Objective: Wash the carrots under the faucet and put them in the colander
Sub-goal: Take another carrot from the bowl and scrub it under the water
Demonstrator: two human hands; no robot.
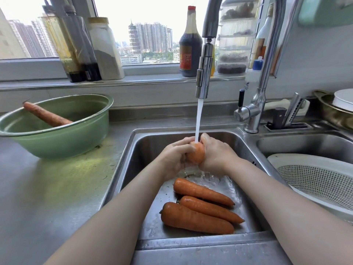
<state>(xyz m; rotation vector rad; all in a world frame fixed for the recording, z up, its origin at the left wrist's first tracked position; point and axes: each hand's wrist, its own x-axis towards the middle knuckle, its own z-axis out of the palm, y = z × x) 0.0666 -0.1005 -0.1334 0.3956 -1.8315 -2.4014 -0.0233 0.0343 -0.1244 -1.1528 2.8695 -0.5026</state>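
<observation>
Orange and wet, three carrots lie side by side on the floor of the steel sink, nearest the viewer. Just beyond them the left hand and right hand both curl round a fourth carrot, gripping it between them right under the stream of water falling from the faucet. The white colander sits off to the right, and farther back on the left counter a green bowl holds one more carrot.

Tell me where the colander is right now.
In the head view, the white colander sits at the right edge, in the right-hand basin beside the main sink, below the faucet base.
</observation>
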